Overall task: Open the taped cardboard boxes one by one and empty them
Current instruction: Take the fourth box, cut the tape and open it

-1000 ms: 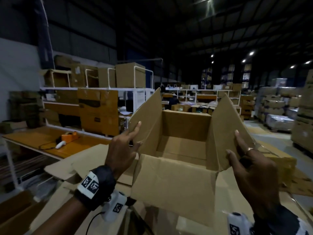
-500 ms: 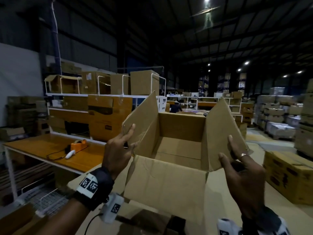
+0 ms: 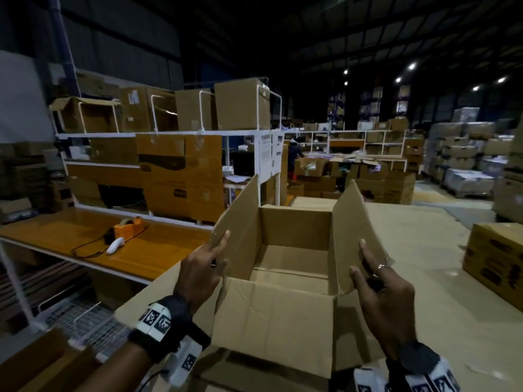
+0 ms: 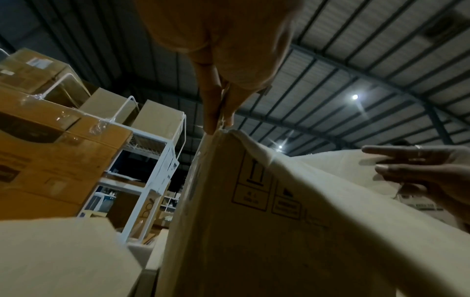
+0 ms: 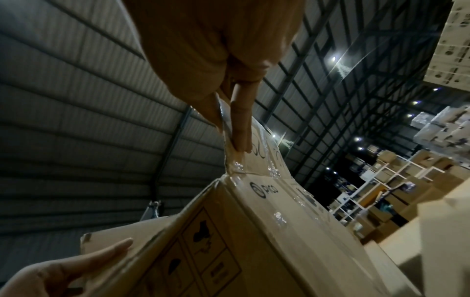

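- Open cardboard box (image 3: 294, 258) held up at chest height in front of the person, all four top flaps out; interior shows bare cardboard only.
- Left hand (image 3: 199, 274) on the box's left side flap (image 3: 240, 222): from the left wrist view the thumb and fingers (image 4: 212, 104) pinch the flap's edge, index finger extended up along it.
- Right hand (image 3: 380, 299) on the right side flap (image 3: 353, 230): the right wrist view shows the flap edge, covered in clear tape, nipped between thumb and fingers (image 5: 241, 124); two fingers lie straight along the flap's inner face, one wearing a ring.
- Near flap (image 3: 271, 326) hangs down toward the person; far flap is hidden behind the back wall.
- Printed handling symbols (image 4: 254, 180) on the box's outer face; a logo under tape on the other side (image 5: 263, 191).
- Below the box: flattened cardboard sheets (image 3: 424, 250) spread over the floor.
- Left: orange desk (image 3: 56, 233) carrying an orange tape dispenser (image 3: 128, 226) and a white handheld device (image 3: 115, 244) with a dark cable.
- Behind the desk: white shelving (image 3: 169, 134) stacked with brown cartons.
- Right: a closed printed carton (image 3: 495, 261) on the floor.
- Background: wrapped pallets and a person at a distant bench, too small to detail.
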A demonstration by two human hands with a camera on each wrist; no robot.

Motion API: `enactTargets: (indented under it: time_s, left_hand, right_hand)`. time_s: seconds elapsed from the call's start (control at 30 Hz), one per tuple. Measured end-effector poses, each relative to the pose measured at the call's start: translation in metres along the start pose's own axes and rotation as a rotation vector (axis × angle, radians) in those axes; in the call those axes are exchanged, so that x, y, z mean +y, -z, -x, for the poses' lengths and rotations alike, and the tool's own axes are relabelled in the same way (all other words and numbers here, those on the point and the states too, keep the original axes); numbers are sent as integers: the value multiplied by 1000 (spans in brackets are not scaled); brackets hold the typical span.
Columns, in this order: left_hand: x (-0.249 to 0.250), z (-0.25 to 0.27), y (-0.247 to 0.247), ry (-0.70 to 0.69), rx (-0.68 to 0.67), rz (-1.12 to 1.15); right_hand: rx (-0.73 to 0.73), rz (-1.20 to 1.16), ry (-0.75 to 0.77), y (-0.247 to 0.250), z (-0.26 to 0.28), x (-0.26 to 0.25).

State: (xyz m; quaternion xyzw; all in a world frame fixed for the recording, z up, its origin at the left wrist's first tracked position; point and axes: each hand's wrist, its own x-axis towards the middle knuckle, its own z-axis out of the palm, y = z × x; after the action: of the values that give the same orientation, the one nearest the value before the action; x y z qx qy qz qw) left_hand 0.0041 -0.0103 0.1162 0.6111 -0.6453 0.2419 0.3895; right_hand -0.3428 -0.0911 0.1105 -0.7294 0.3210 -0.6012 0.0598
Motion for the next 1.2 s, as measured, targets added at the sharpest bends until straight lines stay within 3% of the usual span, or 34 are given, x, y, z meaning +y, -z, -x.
enactTargets:
  time_s: [0.4, 0.73, 1.2]
  left_hand:
    - [-58, 28, -42, -43, -153, 132]
    - [-65, 59, -42, 12, -200, 252]
    - [-79, 74, -62, 108, -461, 280]
  right_hand:
    - [-175, 207, -53, -49, 30, 3]
    - [-211, 257, -208, -35, 49, -27]
    - [-355, 376, -286, -62, 81, -14]
